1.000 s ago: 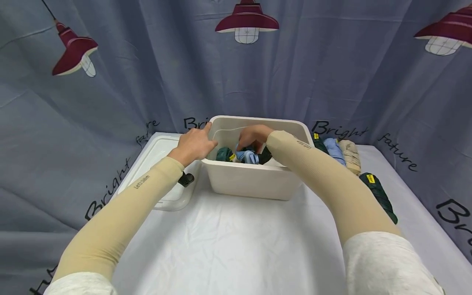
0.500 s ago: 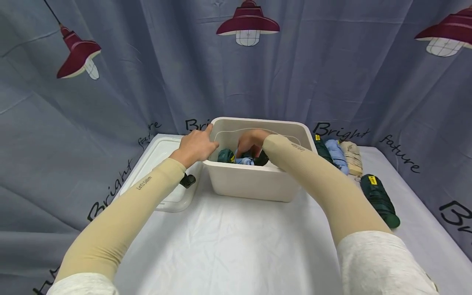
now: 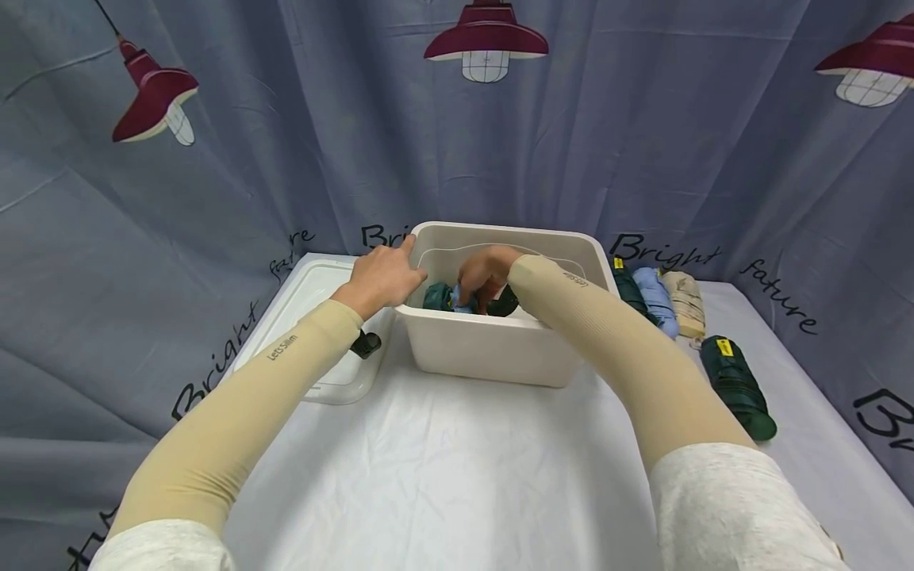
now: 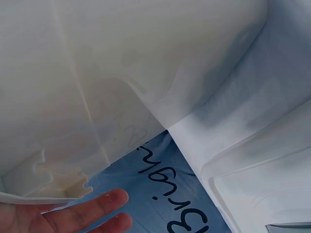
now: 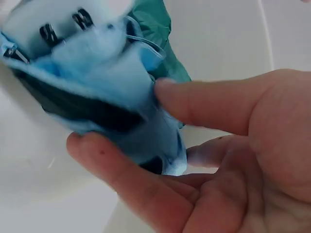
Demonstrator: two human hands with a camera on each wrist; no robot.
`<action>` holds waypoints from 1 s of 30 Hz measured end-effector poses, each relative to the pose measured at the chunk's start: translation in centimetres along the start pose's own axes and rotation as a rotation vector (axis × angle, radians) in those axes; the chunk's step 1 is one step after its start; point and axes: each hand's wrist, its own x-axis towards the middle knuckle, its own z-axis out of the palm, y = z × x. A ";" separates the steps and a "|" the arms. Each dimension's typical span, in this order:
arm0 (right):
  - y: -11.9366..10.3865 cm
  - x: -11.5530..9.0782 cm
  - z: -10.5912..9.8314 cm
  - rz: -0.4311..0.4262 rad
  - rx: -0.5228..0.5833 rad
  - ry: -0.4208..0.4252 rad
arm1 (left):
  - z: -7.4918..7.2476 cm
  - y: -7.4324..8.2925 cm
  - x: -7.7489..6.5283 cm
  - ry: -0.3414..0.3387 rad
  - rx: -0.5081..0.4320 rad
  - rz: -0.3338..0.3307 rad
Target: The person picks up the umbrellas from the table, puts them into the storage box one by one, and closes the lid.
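Observation:
My right hand (image 3: pixel 485 274) reaches down into the white plastic bin (image 3: pixel 493 345). Its thumb and fingers grip a light blue rolled fabric bundle (image 5: pixel 126 82), which has black cord toggles at one end. Beside it in the bin lies a dark green bundle (image 3: pixel 437 296), partly covered by the blue one in the right wrist view. My left hand (image 3: pixel 382 277) rests at the bin's left rim. Its fingers (image 4: pixel 104 204) stretch out straight outside the wall, below the rim in the left wrist view. The blue bundle's lower part is hidden in the head view.
A white lid (image 3: pixel 314 293) lies left of the bin. To the right stand a green bundle (image 3: pixel 630 293), a blue bundle (image 3: pixel 657 300) and a beige bundle (image 3: pixel 684 303); another green bundle (image 3: pixel 735 388) lies nearer. A grey curtain (image 3: pixel 343 127) hangs behind the white-covered table (image 3: pixel 443 468).
My right hand has moved lower and slightly left inside the bin, bringing the blue bundle down beside the green one. The left hand stays at the rim.

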 end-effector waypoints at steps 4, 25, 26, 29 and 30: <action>0.0 -0.1 0.0 -0.025 0.060 -0.012 | 0.0 0.1 -0.1 -0.006 0.002 0.001; -0.1 -1.7 -0.8 -0.004 -0.073 0.024 | 0.1 0.1 -0.2 -0.003 0.000 -0.006; -0.1 -1.9 -0.8 -0.004 -0.086 0.028 | 0.1 0.1 -0.2 -0.004 0.000 -0.006; -0.2 -2.4 -0.8 -0.008 -0.128 0.044 | 0.0 0.1 -0.2 -0.002 -0.003 -0.007; -0.3 -2.7 -0.9 -0.009 -0.140 0.049 | 0.0 0.1 -0.2 -0.003 -0.004 -0.007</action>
